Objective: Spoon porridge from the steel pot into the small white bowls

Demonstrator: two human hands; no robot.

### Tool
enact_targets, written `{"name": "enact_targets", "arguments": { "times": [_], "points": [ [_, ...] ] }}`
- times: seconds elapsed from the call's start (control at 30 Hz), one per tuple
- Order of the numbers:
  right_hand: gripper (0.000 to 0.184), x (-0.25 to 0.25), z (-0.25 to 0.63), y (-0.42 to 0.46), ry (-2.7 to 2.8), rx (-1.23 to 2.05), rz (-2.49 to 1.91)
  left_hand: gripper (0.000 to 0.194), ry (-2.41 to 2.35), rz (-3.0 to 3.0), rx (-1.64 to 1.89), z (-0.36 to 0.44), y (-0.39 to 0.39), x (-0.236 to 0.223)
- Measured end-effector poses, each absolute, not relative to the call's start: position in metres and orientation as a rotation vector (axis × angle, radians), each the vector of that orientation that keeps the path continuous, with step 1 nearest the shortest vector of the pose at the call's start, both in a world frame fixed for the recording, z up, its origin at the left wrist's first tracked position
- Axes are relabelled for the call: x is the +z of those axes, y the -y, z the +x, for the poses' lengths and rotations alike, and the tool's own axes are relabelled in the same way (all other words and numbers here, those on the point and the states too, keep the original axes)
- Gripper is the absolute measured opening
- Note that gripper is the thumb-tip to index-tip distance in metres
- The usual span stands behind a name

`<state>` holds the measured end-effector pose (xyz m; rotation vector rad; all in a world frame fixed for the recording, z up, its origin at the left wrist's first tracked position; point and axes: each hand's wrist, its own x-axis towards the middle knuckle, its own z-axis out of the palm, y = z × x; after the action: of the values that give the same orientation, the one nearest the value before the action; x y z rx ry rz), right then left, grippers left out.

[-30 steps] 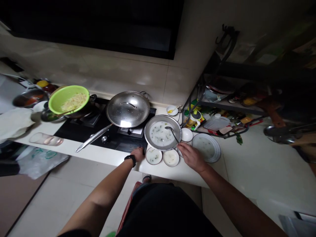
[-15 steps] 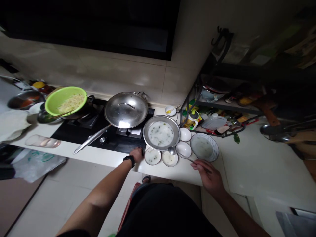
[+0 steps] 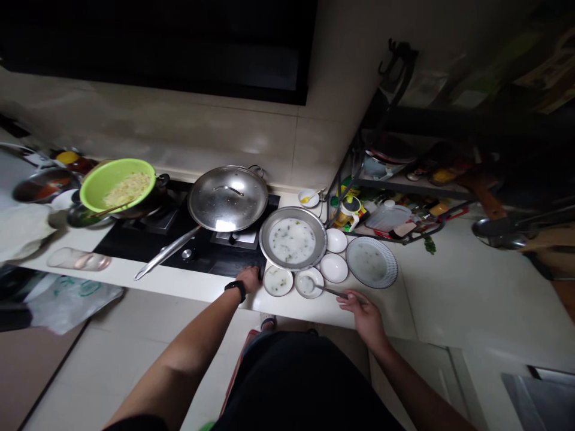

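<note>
My right hand (image 3: 366, 317) pinches a long spoon (image 3: 330, 290), and its round end sits in a small white bowl (image 3: 309, 282) on the counter (image 3: 202, 292). My left hand (image 3: 248, 279) lies at the counter edge, fingers down, holding nothing, beside a small dish (image 3: 278, 281). Above them is a big steel plate (image 3: 293, 240) of white soup. A white bowl (image 3: 333, 267) and a striped plate (image 3: 372, 262) sit to the right. A green bowl (image 3: 117, 185) is at upper left.
</note>
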<state>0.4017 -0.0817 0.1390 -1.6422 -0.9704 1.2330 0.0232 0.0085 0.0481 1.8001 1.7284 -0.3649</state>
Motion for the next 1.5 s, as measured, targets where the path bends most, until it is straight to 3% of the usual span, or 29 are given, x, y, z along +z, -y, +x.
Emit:
{"name": "enact_targets", "arguments": {
  "times": [0.17,0.67,0.9,1.07,1.2,1.5],
  "points": [
    [0.058,0.14,0.409,0.076,0.619,1.328,-1.604,0.039,-1.731,1.799,-0.373,0.022,-0.009,0.046],
    [0.05,0.192,0.405,0.011,0.619,1.246,-1.509,0.037,-1.729,1.789,-0.349,0.023,-0.009,0.044],
    [0.047,0.177,0.369,-0.027,1.172,1.092,-1.523,0.039,-1.729,1.773,-0.353,0.022,-0.01,0.044],
    [0.029,0.178,0.366,-0.021,2.072,0.639,-1.284,0.038,-1.722,1.783,-0.336,0.022,-0.01,0.044],
    [0.038,0.176,0.374,-0.012,2.505,0.479,-1.126,0.039,-1.729,1.768,-0.329,0.022,-0.009,0.046],
    [0.031,0.202,0.408,0.045,2.053,0.544,-1.327,0.037,-1.71,1.799,-0.349,0.022,-0.01,0.048]
  ]
}}
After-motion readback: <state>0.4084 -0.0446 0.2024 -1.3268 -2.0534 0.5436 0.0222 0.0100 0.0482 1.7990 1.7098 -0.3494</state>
